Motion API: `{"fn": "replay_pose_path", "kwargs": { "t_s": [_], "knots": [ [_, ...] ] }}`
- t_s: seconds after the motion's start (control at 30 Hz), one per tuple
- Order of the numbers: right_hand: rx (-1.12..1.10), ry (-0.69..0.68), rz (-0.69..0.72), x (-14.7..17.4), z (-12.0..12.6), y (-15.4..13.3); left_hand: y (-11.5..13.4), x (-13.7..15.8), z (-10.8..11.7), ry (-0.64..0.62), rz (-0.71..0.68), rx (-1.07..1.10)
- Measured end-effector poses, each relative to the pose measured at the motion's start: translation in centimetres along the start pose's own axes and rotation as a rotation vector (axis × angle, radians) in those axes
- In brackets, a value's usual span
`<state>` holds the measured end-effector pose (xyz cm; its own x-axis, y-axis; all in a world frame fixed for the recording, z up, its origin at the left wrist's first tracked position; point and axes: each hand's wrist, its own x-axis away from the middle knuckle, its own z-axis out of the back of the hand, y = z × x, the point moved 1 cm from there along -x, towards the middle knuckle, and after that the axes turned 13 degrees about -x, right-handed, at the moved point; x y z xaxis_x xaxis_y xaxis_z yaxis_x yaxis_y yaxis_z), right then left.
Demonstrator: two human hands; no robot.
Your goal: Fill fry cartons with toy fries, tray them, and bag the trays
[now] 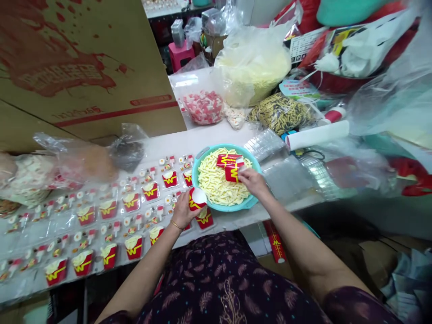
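In the head view, gripping a red carton [196, 199] with the left hand [182, 210], fingers curled around it, at the near-left rim of the turquoise basin [229, 208]. Pinching a second carton [231, 173] by its edge with the right hand [254, 182], fingers closed, above pale sticks [214, 182], just beside a third carton [225, 160]. Facing a table [162, 145] lined leftward with filled cartons [133, 247].
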<state>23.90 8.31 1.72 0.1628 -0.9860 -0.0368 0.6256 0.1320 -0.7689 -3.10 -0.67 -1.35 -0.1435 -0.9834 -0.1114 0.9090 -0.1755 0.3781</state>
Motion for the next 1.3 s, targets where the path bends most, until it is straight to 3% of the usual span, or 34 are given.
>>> {"fn": "replay_pose_path", "kwargs": {
  "t_s": [0.07,0.1,0.23,0.4,0.47,0.6,0.77,0.87,0.93,1.03,1.17,1.3],
  "knots": [
    [0.132,0.006,0.094,-0.8,-0.3,0.2,-0.5,0.1,0.2,0.021,0.027,0.001],
    [0.199,-0.053,0.133,-0.7,-1.0,0.0,-0.7,0.2,0.2,0.024,0.037,0.001],
    [0.399,-0.416,0.207,1.4,-5.4,-1.6,-1.1,0.5,-0.2,0.009,0.037,-0.003],
    [0.457,-0.454,0.200,1.4,-7.6,-1.0,-1.5,0.8,-0.4,-0.002,0.045,-0.005],
    [0.324,-0.439,0.140,0.5,-7.1,-0.1,-1.5,0.8,-0.4,-0.010,0.049,0.002],
    [-0.163,-0.339,0.014,-1.0,-5.2,0.8,-1.1,0.3,0.0,0.001,0.039,0.027],
    [-0.737,-0.371,-0.227,-1.6,-4.0,-0.9,0.2,-1.7,0.3,-0.012,-0.004,0.041],
    [-0.902,-0.432,-0.316,-1.9,-4.2,-2.1,0.9,-3.3,-0.2,-0.050,-0.027,0.058],
    [-0.865,-0.509,-0.335,-1.9,-4.6,-2.4,1.4,-4.2,-0.7,-0.085,-0.027,0.055],
    [-0.733,-0.567,-0.248,-1.7,-5.2,-2.3,1.9,-5.0,-1.4,-0.134,-0.005,0.038],
    [-0.572,-0.484,-0.083,-1.0,-5.7,-2.6,2.2,-5.2,-2.1,-0.141,0.013,0.027],
    [-0.232,-0.389,0.074,-0.5,-6.3,-3.6,2.7,-5.4,-2.8,-0.085,0.003,0.048]
  ]
}}
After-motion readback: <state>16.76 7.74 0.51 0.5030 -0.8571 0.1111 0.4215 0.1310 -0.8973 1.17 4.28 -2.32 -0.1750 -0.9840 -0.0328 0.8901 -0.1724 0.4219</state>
